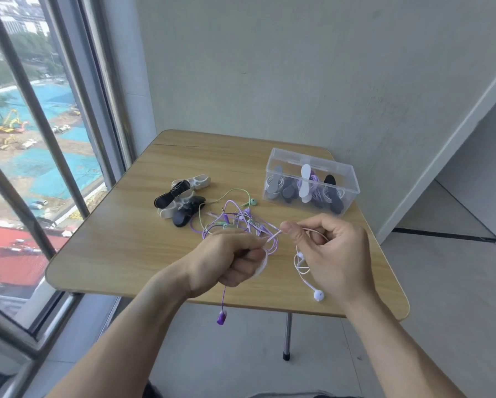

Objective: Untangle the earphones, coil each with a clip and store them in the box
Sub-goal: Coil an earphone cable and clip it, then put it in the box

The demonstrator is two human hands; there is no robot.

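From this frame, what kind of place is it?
Likely a bare upper-floor room: a small wooden folding table in a corner of plain walls, beside a tall window overlooking a construction site.

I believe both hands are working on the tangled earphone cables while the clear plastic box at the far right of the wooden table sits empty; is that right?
Not quite: the head view shows the clear plastic box already holds several coiled, clipped earphones. The rest stands: the left hand and right hand both grip the tangled earphone cables over the wooden table.
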